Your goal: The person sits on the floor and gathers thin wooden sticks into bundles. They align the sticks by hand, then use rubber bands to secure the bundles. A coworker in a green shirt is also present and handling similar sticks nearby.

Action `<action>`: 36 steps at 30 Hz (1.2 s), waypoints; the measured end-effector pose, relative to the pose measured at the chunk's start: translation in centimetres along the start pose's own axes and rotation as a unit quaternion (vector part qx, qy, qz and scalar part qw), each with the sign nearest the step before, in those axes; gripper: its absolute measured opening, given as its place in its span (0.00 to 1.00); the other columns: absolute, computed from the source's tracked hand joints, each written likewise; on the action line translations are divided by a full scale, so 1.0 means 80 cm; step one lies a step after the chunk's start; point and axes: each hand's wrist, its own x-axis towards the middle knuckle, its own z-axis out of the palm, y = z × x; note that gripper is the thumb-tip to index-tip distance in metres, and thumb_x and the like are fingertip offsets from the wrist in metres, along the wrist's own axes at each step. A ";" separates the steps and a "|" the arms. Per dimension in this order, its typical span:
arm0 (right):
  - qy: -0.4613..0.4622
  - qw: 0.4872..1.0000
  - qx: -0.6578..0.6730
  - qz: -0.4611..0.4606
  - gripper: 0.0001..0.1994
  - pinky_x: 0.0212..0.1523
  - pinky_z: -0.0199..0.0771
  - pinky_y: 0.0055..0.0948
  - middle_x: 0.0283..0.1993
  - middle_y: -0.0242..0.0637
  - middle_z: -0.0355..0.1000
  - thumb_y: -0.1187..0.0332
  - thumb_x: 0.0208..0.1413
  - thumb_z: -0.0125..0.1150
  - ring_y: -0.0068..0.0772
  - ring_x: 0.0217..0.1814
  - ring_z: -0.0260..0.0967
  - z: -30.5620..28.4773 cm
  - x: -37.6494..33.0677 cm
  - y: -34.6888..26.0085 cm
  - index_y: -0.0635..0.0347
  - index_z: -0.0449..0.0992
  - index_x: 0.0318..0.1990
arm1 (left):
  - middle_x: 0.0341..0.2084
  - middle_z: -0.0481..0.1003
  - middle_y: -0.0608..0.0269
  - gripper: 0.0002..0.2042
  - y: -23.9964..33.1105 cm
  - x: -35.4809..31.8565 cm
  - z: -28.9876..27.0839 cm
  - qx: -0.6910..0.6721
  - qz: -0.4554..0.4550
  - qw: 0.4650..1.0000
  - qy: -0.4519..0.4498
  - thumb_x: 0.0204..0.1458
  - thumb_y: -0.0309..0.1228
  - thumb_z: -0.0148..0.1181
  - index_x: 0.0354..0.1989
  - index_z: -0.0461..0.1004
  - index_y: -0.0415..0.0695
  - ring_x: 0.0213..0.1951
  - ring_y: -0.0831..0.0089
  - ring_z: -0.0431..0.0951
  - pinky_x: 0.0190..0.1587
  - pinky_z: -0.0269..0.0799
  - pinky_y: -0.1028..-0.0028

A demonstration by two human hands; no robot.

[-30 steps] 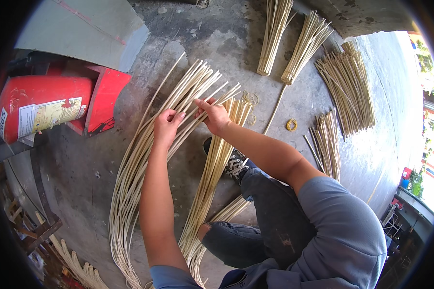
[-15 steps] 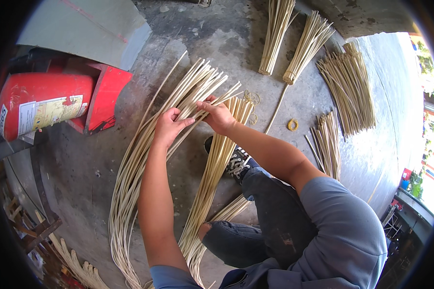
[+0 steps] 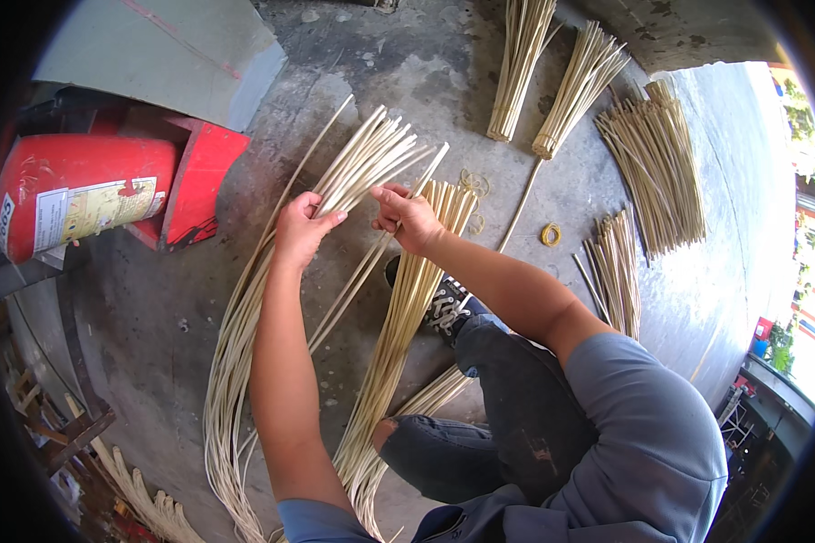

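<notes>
My left hand (image 3: 301,232) is closed around a long bundle of pale rattan canes (image 3: 368,161). The bundle's tips fan out beyond the fingers, and its other ends curve down toward the lower edge. Apart from that bundle, my right hand (image 3: 411,222) pinches a few thin rattan canes (image 3: 351,282), their short ends sticking up above the fist. Under my right wrist stands a second tall cane bundle (image 3: 397,335), leaning beside my shoe (image 3: 445,308). How many canes the right fingers hold is partly hidden.
Cut cane bundles lie at the upper right, including a wide bundle (image 3: 656,172) and a shorter one (image 3: 616,276). A yellow ring of ties (image 3: 551,234) sits on the concrete floor. On the left is a red fire extinguisher (image 3: 91,190) in a red stand (image 3: 204,181).
My hands have moved apart. The canes in my right hand have separated from the big bundle, while my left hand has shifted slightly left with its bundle.
</notes>
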 end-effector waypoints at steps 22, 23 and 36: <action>0.046 0.998 0.008 -0.042 0.08 0.38 0.78 0.37 0.33 0.38 0.72 0.71 0.59 0.68 0.34 0.34 0.73 0.004 0.003 0.007 0.61 0.73 0.37 | 0.32 0.82 0.65 0.12 -0.003 -0.008 0.016 0.022 -0.018 1.000 0.005 0.55 0.30 0.70 0.43 0.78 0.38 0.33 0.81 0.78 0.33 0.70 0.78; 0.032 0.998 0.016 -0.042 0.07 0.39 0.78 0.38 0.34 0.38 0.72 0.72 0.60 0.67 0.34 0.35 0.73 -0.002 0.003 0.005 0.61 0.73 0.38 | 0.31 0.82 0.64 0.11 0.002 -0.006 0.019 0.018 -0.022 1.000 0.005 0.55 0.28 0.70 0.43 0.77 0.37 0.32 0.80 0.78 0.33 0.71 0.78; 0.004 1.000 0.027 -0.005 0.11 0.39 0.77 0.35 0.33 0.32 0.72 0.69 0.57 0.73 0.32 0.35 0.72 0.001 0.009 0.003 0.58 0.76 0.43 | 0.30 0.81 0.66 0.10 0.007 -0.015 0.022 0.039 -0.072 0.996 -0.045 0.60 0.35 0.66 0.40 0.78 0.40 0.31 0.80 0.79 0.31 0.71 0.77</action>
